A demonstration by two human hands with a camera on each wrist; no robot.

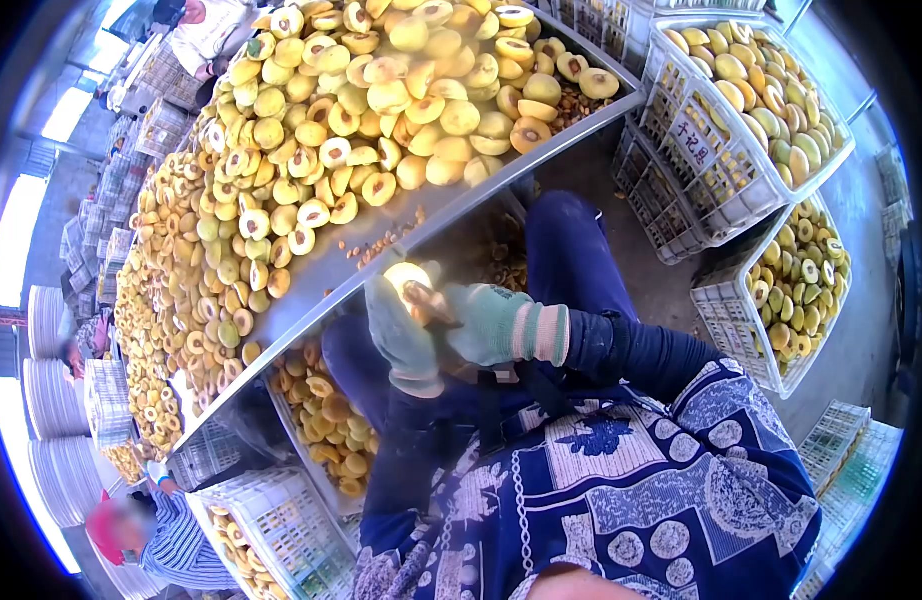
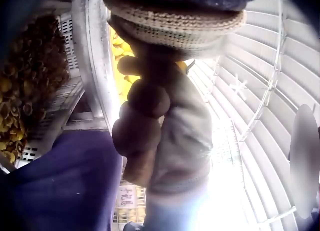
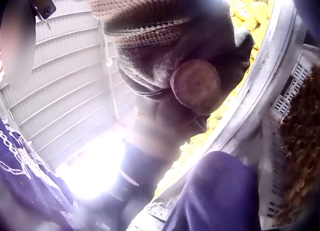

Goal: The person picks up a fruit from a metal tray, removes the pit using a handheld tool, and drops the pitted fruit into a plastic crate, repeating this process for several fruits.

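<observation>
In the head view my gloved left hand (image 1: 399,330) holds a bright yellow peach (image 1: 405,277) over my lap, beside the metal table edge. The gloved right hand (image 1: 496,325) meets it from the right, fingers curled round a wooden-handled tool (image 1: 433,304). The round butt of its wooden handle (image 3: 196,85) pokes out of the right fist in the right wrist view; the tool's working end is hidden at the fruit. In the left wrist view both gloved hands are dark and close together.
A metal table (image 1: 316,290) bears a heap of halved peaches (image 1: 381,90). Stacked white crates (image 1: 671,150) of fruit stand at right, another crate (image 1: 281,520) at lower left. Below the table, between my knees, a crate of brown pits (image 2: 35,66) shows. Another person (image 1: 181,545) sits at lower left.
</observation>
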